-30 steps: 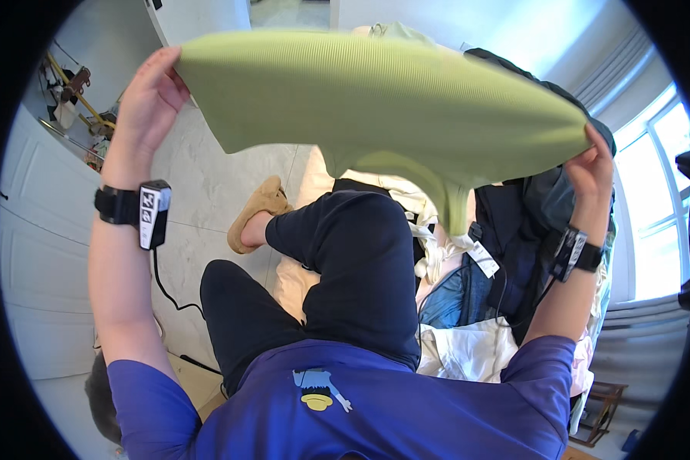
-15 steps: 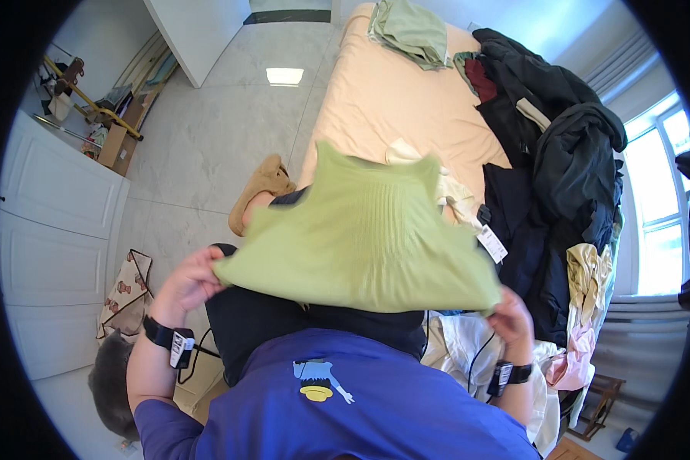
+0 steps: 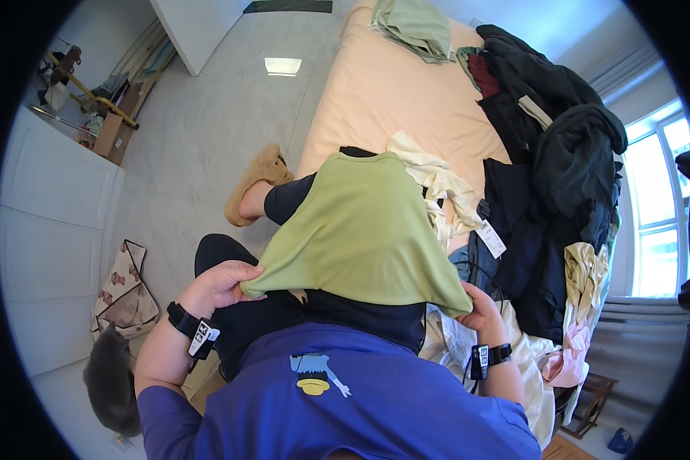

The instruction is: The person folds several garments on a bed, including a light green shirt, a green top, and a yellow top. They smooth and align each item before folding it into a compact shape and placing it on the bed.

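Observation:
A light green sleeveless top (image 3: pixel 360 230) lies spread across my dark-trousered lap, its neckline pointing away from me. My left hand (image 3: pixel 231 280) is closed on one lower corner of it, thumb on top. The opposite lower corner is pinched in my right hand (image 3: pixel 478 308), whose fingertips are partly hidden by the cloth. Both hands hold the hem stretched between them. Just beyond the top, a cream garment (image 3: pixel 441 180) rests on the bed, close to a white tag (image 3: pixel 491 239).
The peach-sheeted bed (image 3: pixel 406 100) extends ahead, with folded green cloth (image 3: pixel 414 29) at its far end. Dark clothes (image 3: pixel 575 161) are heaped along the right, near white garments (image 3: pixel 521 368). A grey cat (image 3: pixel 111 383) sits on the floor at left, beside a patterned fabric bag (image 3: pixel 126 295).
The green top has come down from mid-air onto my lap and its far edge has narrowed. My hands have moved closer together, each still gripping a corner.

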`<state>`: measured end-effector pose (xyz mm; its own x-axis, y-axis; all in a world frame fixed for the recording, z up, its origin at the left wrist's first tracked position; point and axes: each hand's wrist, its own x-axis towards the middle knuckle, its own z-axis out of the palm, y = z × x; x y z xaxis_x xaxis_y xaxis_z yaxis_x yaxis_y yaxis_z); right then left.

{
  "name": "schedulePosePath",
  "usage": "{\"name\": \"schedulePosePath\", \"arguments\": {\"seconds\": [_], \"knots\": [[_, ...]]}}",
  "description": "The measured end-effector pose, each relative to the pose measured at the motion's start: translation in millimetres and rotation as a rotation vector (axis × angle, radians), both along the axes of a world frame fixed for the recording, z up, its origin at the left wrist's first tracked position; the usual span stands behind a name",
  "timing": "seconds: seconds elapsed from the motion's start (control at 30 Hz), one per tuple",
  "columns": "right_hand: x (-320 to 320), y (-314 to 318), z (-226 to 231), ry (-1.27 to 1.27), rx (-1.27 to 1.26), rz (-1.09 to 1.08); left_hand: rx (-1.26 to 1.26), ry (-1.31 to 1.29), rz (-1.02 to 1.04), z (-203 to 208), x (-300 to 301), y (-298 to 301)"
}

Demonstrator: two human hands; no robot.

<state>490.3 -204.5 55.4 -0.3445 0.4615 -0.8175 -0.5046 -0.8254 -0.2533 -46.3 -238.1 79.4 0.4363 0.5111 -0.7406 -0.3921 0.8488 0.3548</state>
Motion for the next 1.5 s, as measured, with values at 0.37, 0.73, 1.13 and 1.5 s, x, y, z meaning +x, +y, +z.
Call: {"name": "schedulePosePath", "arguments": {"seconds": [0.37,0.73,1.13,1.5], "knots": [[28.3,20.5,25.3,-0.125,0.352,-0.251,0.197,0.256,0.084,-2.4,-26.5,12.8],[41.1,40.7,58.2,-0.299,0.676,-0.241,0.489,0.518,0.35,44.0,-41.7,36.1],[59.3,180.1,251.1,-0.594,1.249,-0.373,1.226,0.242,0.5,222.2,-70.1,157.9],[67.6,224.5,342.0,-0.569,1.297,-0.339,1.302,-0.011,0.417,280.6,-95.8,202.8]]}}
